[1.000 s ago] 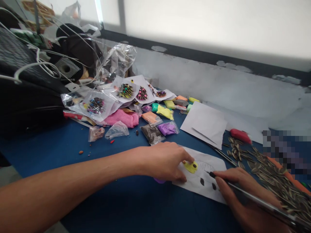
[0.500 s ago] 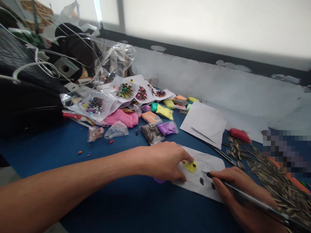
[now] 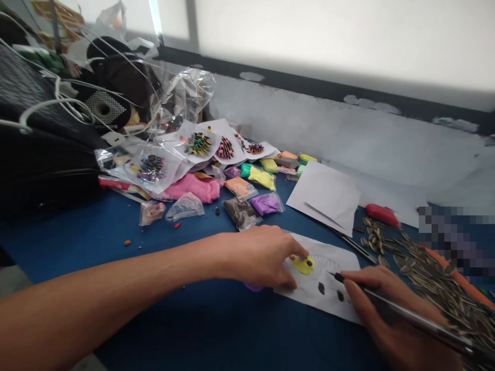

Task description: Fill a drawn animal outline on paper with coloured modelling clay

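Observation:
A white sheet of paper (image 3: pixel 320 304) lies on the blue table. On it are a yellow clay piece (image 3: pixel 303 266) with a dark dot, a curved pencil-like outline filled with fine lines, and dark oval marks below. My left hand (image 3: pixel 266 256) rests on the sheet's left side, fingers apart, a fingertip touching the yellow clay. My right hand (image 3: pixel 390 309) grips a black pen (image 3: pixel 406 313), its tip at the drawn outline. A bit of purple (image 3: pixel 253 286) shows under my left wrist.
Sunflower seeds (image 3: pixel 429 288) are heaped at the right, near a red clay pack (image 3: pixel 382 215). Blank paper sheets (image 3: pixel 325 193) and a thin dark rod (image 3: pixel 353 245) lie behind. Bagged coloured clay (image 3: pixel 266 203) and seed-decorated papers (image 3: pixel 199 144) sit further back; a black bag (image 3: pixel 46 170) stands left.
My right hand and the pen have shifted slightly to the right over the drawing, baring more of a dark oval mark. My left hand has stayed in place.

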The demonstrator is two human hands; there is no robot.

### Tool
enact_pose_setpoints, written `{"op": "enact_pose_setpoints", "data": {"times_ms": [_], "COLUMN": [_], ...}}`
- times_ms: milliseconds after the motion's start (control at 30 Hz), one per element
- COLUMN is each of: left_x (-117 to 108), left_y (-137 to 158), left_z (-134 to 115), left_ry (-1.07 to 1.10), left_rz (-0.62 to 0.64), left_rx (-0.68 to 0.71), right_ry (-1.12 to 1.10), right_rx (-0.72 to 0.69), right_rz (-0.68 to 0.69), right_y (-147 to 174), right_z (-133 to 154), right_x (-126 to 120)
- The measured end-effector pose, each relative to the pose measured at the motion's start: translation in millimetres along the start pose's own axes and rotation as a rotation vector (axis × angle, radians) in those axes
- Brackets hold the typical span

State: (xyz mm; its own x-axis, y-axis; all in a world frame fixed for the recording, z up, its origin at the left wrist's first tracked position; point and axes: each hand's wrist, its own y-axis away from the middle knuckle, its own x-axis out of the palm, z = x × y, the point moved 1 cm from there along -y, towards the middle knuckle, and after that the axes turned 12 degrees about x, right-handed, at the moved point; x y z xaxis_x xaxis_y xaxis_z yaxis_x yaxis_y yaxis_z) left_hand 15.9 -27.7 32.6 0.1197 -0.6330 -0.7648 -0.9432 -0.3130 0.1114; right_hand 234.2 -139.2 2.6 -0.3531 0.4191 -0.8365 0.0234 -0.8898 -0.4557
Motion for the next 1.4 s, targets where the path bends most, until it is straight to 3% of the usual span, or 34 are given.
{"op": "enact_pose_setpoints", "data": {"times_ms": [700, 933, 1400], "left_x": [1.3, 0.4, 0.8], "left_y": [-1.4, -2.5, -2.2], "left_z": [1.7, 0.6, 1.7], "left_ry": [0.012, 0.011, 0.018], "left_rz": [0.006, 0.013, 0.016], "left_rx": [0.002, 0.003, -0.002], "right_ry": [-0.002, 0.066, 0.064], "right_rx": [0.002, 0.068, 0.055], "right_rz": [0.051, -0.046, -0.006], "right_y": [-0.1, -0.7, -0.7], "right_z": [3.5, -0.9, -2.2], "right_x": [-2.1, -3.8, 0.5]}}
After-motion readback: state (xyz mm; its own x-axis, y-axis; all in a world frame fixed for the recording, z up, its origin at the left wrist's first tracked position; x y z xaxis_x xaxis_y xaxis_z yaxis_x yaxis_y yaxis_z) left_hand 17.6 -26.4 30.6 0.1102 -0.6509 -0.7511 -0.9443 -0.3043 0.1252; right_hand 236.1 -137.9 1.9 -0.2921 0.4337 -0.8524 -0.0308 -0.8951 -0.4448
